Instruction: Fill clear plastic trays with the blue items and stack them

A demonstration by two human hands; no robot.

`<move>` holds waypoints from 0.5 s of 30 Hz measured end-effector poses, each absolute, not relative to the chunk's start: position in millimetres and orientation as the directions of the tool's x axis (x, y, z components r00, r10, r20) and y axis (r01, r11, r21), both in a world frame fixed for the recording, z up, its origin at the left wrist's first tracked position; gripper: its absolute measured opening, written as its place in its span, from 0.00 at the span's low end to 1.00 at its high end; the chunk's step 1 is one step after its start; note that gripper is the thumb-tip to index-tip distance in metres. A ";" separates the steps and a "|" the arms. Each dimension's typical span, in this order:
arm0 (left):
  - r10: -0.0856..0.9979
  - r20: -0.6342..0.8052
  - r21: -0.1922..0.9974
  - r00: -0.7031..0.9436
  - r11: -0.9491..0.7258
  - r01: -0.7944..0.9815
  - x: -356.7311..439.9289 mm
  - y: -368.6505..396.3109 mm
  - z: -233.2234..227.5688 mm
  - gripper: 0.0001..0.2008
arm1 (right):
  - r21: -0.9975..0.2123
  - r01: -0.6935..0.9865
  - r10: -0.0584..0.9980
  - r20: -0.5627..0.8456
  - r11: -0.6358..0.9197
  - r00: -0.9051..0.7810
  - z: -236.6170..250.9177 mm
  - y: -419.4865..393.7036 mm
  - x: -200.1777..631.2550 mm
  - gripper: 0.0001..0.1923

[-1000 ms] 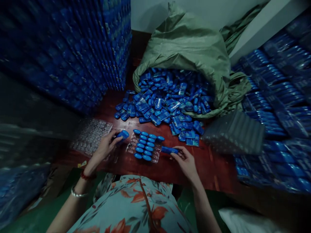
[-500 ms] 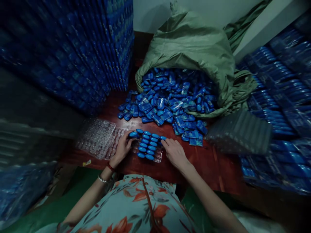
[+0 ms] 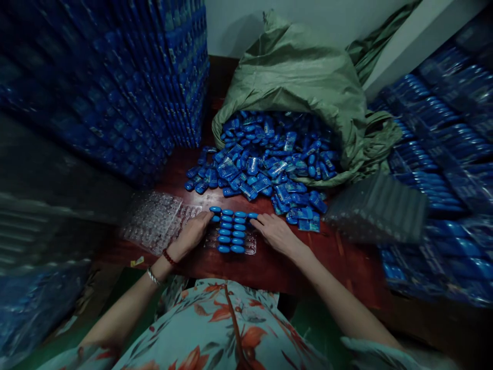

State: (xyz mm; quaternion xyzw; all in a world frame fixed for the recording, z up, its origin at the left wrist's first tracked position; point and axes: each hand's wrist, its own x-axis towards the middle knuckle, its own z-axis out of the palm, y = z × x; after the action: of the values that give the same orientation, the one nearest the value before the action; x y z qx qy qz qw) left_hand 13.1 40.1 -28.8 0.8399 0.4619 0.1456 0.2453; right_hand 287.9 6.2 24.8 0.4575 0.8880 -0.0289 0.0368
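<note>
Both hands are down flat on the tray here. The left hand [image 3: 191, 234] sits at the 9 o'clock edge of the clear plastic blister tray [image 3: 233, 237], fingers stretched out with the tips touching the top-left blue oval pieces [image 3: 232, 230]. It isn't gripping anything. The right hand [image 3: 275, 232] is at the 3 o'clock edge, same deal: fingers spread loose, tips on the top-right piece, nothing held.

The tray lies on the dark red wooden worktop [image 3: 339, 262], right in front of the person, and its pockets are filled with rows of those glossy blue ovals.

At 9 o'clock from the tray, just beside the left hand, there's a stack of empty clear blister trays [image 3: 154, 221]. At 12 o'clock a heap of loose blue wrapped pieces [image 3: 262, 164] spills out of a big green woven sack [image 3: 300, 72]. Tall stacks of filled blue trays [image 3: 127, 77] stand at 10 o'clock, and more [image 3: 439, 154] at 2 o'clock.
</note>
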 end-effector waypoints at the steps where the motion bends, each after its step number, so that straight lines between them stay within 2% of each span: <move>1: 0.854 -0.006 0.533 0.520 -0.437 0.725 15.4 38.6 -25.3 0.21 | -0.039 0.830 0.828 -0.054 0.556 -0.557 20.9 4.5 289.3 0.18; 5: 0.881 -0.051 0.502 0.471 -0.385 0.774 26.1 33.7 -15.5 0.18 | -0.189 0.874 0.893 0.147 0.448 -0.426 2.5 -4.5 289.8 0.16; 9: 0.916 -0.070 0.548 0.396 -0.296 0.783 29.6 33.5 -14.8 0.17 | -0.397 0.817 0.894 0.342 0.417 -0.290 -13.9 -10.2 288.1 0.14; 12: 0.928 -0.064 0.613 0.367 -0.254 0.748 25.9 34.0 -17.5 0.14 | -0.418 0.812 0.891 0.377 0.407 -0.253 -18.7 -10.6 288.9 0.14; 15: 0.929 0.007 0.696 0.370 -0.271 0.666 22.8 34.3 -17.4 0.12 | -0.382 0.825 0.895 0.334 0.416 -0.297 -14.6 -9.8 289.5 0.17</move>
State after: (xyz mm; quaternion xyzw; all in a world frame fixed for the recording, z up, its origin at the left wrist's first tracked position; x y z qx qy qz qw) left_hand 22.8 34.3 -17.4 0.7680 0.5190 0.2133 0.3087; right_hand 289.5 -9.8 -14.6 0.5358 0.8024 -0.0686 -0.2538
